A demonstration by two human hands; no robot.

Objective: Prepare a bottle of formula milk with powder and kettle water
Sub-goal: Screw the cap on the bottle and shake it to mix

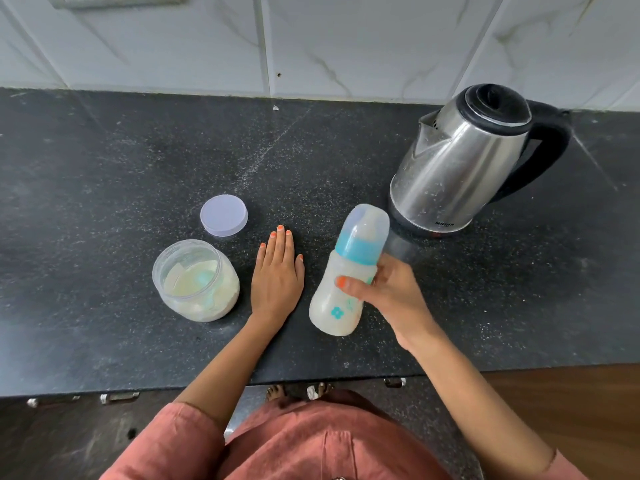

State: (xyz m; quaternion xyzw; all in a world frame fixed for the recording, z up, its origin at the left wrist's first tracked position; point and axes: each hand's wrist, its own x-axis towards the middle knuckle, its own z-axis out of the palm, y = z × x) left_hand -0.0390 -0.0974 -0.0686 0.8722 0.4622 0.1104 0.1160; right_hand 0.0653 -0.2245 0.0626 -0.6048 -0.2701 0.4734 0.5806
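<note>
Within right hand: tilted bottle

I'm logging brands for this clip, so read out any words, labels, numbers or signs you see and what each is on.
"MISTON", as best it reads: small blurred lettering low on the kettle; spelling uncertain.
On the bottle: teal flower prints only, no words readable.
On the powder jar and the lid: no text visible.
</note>
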